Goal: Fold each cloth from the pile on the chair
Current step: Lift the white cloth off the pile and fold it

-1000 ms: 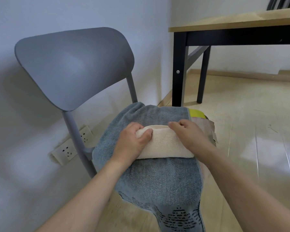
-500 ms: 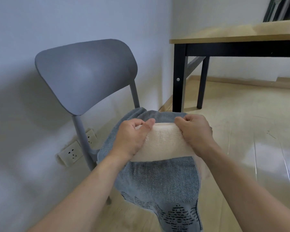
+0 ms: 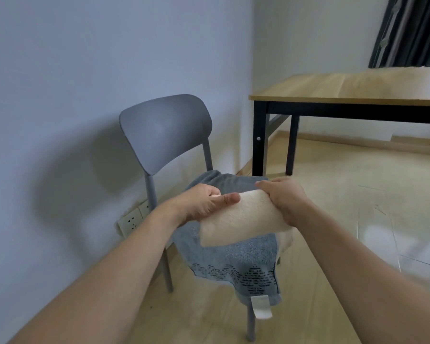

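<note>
Folded cream cloth (image 3: pixel 241 219) held over chair (image 3: pixel 164 130).
My left hand (image 3: pixel 204 202) and right hand (image 3: pixel 286 197) grip its ends; the grey towel (image 3: pixel 236 259) bears a blank white tag (image 3: pixel 260 306).

Only two arms and two hands of the person show in the head view. Both forearms are bare up to the picture's lower edge; no sleeve, cuff or glove covers them. The left hand (image 3: pixel 204 203) has bare fingers, and its thumb shows a short, plain nail. The right hand (image 3: pixel 287 197) is bare as well, knuckles and back of the hand uncovered. The wrists carry no watch, strap or bracelet, and the fingers that can be seen carry no ring. The forearms look long and widen strongly toward the bottom corners, an effect of the wide-angle lens. Slight blur softens the finer detail.
</note>
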### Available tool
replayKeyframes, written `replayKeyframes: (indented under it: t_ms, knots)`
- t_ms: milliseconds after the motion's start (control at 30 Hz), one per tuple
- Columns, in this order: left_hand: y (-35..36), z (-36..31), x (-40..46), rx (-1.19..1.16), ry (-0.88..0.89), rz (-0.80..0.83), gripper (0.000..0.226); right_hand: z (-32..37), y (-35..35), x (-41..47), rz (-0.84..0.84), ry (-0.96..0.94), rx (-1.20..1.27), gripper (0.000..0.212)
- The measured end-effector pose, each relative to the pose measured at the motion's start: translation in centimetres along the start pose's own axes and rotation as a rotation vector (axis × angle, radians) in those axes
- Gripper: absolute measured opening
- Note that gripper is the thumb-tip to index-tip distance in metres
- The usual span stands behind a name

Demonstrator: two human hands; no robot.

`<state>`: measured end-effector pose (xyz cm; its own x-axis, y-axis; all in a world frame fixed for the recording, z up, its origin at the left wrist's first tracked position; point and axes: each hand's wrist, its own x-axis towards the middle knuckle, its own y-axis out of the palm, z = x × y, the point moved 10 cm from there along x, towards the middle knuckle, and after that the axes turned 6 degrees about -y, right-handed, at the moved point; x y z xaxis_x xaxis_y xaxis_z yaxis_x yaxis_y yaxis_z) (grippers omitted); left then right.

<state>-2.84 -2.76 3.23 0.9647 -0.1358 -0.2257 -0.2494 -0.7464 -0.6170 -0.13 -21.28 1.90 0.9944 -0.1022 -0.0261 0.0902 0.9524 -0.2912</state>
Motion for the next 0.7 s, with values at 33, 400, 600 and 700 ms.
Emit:
replayKeyframes:
  t_ms: [33, 400, 600, 700]
  knots:
    - [0.4, -0.3, -0.7, -0.012, -0.012, 0.089, 0.051, 0.5, -0.2, -0.6, 0.012, -0.003, -0.011, 0.023]
    - [2.0, -2.4, -2.3, -0.257, -0.155, 0.583, 0.056, 8.3, -1.5, -1.5, 0.095, -0.188, -0.2, 0.026]
    - [1.6, -4.2, 6.6, -0.147, -0.099, 0.549, 0.033, 6.6, -1.8, 7.8, 0.095, -0.138, -0.249, 0.025]
    - [2.6, -3.1, 11.8, -0.074, -0.157, 0.618, 0.033, 3.7, -0.9, 13.4, 0.13, -0.054, -0.251, 0.024]
